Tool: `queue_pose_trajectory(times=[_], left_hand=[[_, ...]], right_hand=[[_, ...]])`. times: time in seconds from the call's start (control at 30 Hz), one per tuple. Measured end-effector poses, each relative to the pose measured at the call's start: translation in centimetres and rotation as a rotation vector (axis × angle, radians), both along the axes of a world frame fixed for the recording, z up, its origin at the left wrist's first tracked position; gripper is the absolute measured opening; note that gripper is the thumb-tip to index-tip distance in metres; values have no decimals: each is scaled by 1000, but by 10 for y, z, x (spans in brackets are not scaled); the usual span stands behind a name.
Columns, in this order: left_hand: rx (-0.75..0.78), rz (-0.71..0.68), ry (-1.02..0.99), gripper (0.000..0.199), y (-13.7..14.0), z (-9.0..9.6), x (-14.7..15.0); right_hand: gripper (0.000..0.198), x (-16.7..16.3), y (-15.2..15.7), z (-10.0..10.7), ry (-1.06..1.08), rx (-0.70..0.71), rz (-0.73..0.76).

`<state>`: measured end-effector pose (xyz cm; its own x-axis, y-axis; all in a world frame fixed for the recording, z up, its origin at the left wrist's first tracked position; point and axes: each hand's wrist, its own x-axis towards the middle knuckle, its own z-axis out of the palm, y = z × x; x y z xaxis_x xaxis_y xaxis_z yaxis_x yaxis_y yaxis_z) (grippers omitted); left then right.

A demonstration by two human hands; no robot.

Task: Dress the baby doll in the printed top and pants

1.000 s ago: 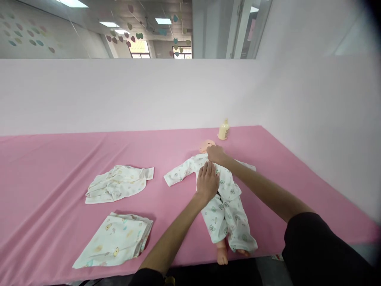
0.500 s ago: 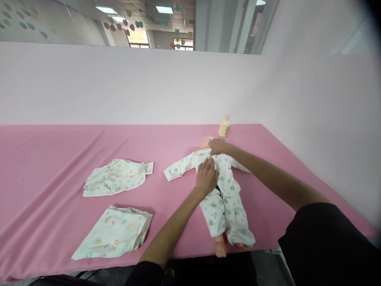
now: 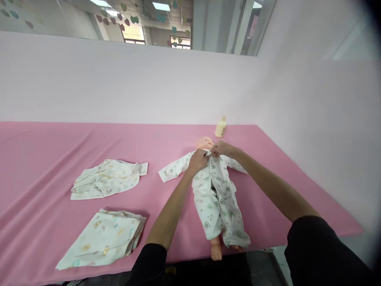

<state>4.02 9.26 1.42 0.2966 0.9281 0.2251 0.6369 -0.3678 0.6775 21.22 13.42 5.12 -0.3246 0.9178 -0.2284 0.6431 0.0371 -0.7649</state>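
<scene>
A baby doll (image 3: 204, 142) lies on its back on the pink sheet, head toward the wall and feet at the near edge. It wears a white printed jacket (image 3: 205, 180) and matching trousers (image 3: 208, 212). At the jacket's neckline, my left hand (image 3: 199, 159) pinches the front edge on the left side. Close beside it, my right hand (image 3: 222, 149) grips the other side of the collar just under the doll's chin. Fingertips of both hands almost meet, and the small bit of cloth between them is partly hidden. Lower down, the jacket front parts slightly.
Left of the doll lie a crumpled white garment (image 3: 108, 178) and a folded printed cloth (image 3: 104, 240). A pump bottle (image 3: 220, 127) stands behind the doll's head near the white wall (image 3: 119, 83). The pink sheet (image 3: 166, 139) covers the table up to its near edge.
My left hand has moved up from the doll's chest to the collar and now pinches it beside my right hand. The view has shifted slightly.
</scene>
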Motion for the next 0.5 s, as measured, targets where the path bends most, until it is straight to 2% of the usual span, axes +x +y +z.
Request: queue_pose_trajectory(times=[0.13, 0.33, 0.5], left_hand=[[23, -4, 12, 28, 3, 0, 0], [49, 15, -17, 24, 6, -6, 3], [29, 43, -120, 26, 5, -8, 1]], right_hand=[[17, 5, -3, -6, -5, 47, 13], [18, 0, -8, -7, -164, 165, 61], [24, -3, -11, -7, -295, 310, -1]])
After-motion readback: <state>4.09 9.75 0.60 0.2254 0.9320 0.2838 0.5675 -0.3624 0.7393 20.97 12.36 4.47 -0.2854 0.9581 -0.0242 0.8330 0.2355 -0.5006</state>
